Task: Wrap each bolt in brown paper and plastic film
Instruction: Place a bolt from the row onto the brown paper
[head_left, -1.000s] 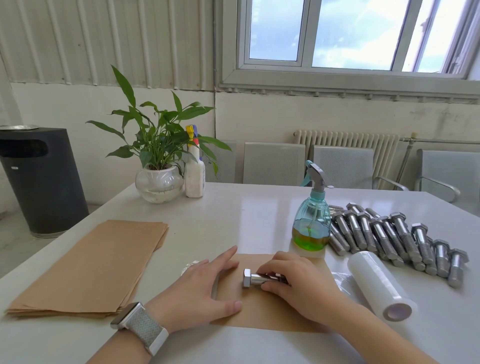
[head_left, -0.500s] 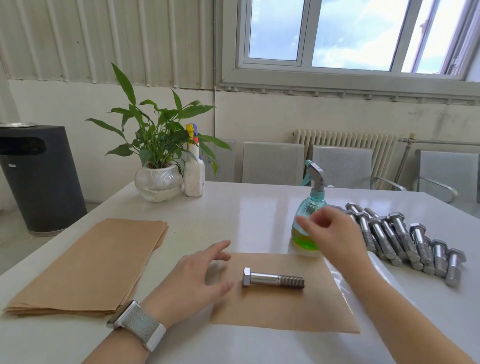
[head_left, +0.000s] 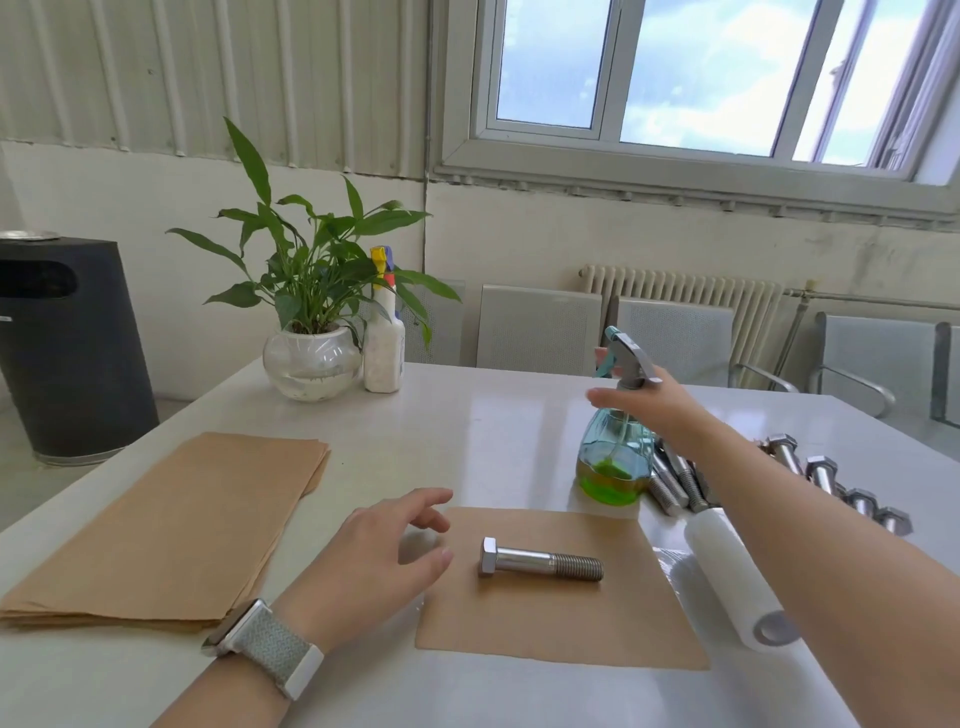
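Note:
A steel hex bolt (head_left: 540, 558) lies on its side on a single brown paper sheet (head_left: 545, 618) near the table's front edge, head to the left. My left hand (head_left: 374, 566) hangs relaxed at the sheet's left edge, fingers loosely spread, holding nothing. My right hand (head_left: 660, 402) reaches forward and wraps around the neck of a teal spray bottle (head_left: 615, 452) holding green liquid, thumb in front and a fingertip behind the trigger. A white roll of plastic film (head_left: 727, 571) lies right of the sheet, under my right forearm.
Several more bolts (head_left: 826, 473) lie in a row at the right, partly hidden by my arm. A stack of brown paper (head_left: 171, 525) sits at the left. A potted plant (head_left: 311, 358) and a white bottle (head_left: 384, 348) stand at the back left.
My right hand let go of the bolt and reached up to the spray bottle's neck. My left hand lifted off the paper sheet and drew back to its left edge.

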